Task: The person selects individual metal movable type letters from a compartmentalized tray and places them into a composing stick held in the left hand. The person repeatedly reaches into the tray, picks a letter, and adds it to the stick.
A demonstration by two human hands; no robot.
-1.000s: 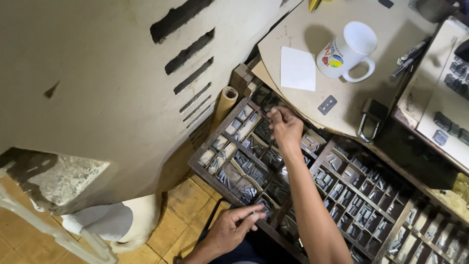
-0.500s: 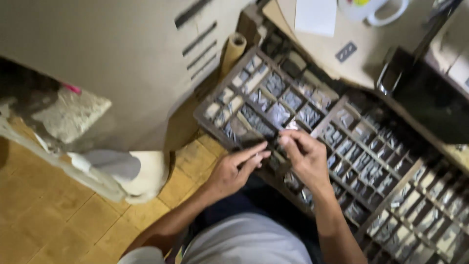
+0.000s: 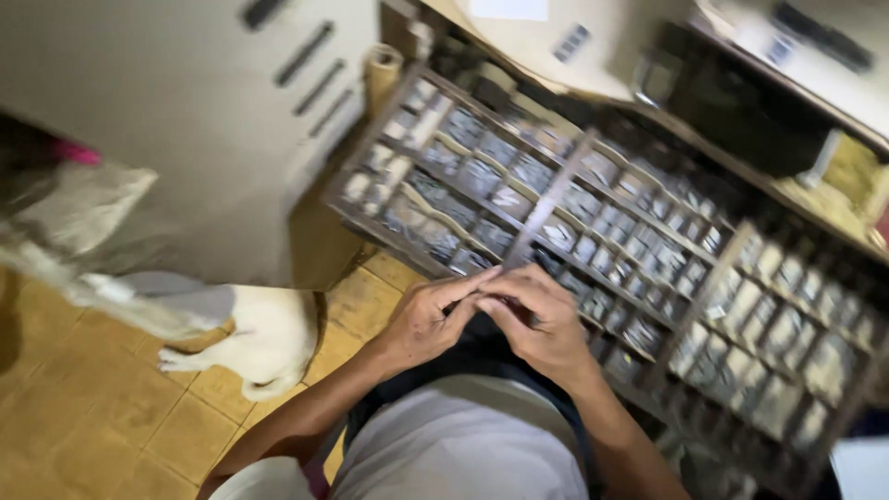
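My left hand (image 3: pixel 428 319) and my right hand (image 3: pixel 542 319) meet fingertip to fingertip just in front of the near edge of a wooden compartment tray (image 3: pixel 546 208). The tray is split into many small cells filled with small grey metal pieces (image 3: pixel 482 176). The fingers of both hands are pinched together around something tiny that I cannot make out; the picture is blurred. Below the hands are my white shirt (image 3: pixel 463 444) and a dark strap.
A cream cabinet (image 3: pixel 185 111) with dark slot handles stands at the left. A roll of paper (image 3: pixel 381 69) leans beside the tray. A bench top (image 3: pixel 556 46) runs behind the tray. The floor (image 3: pixel 111 417) has yellow-brown tiles, with white chipped wall plaster at lower left.
My right hand has come back from the tray's far cells to meet my left hand in front of the tray. The view has tilted down and to the left.
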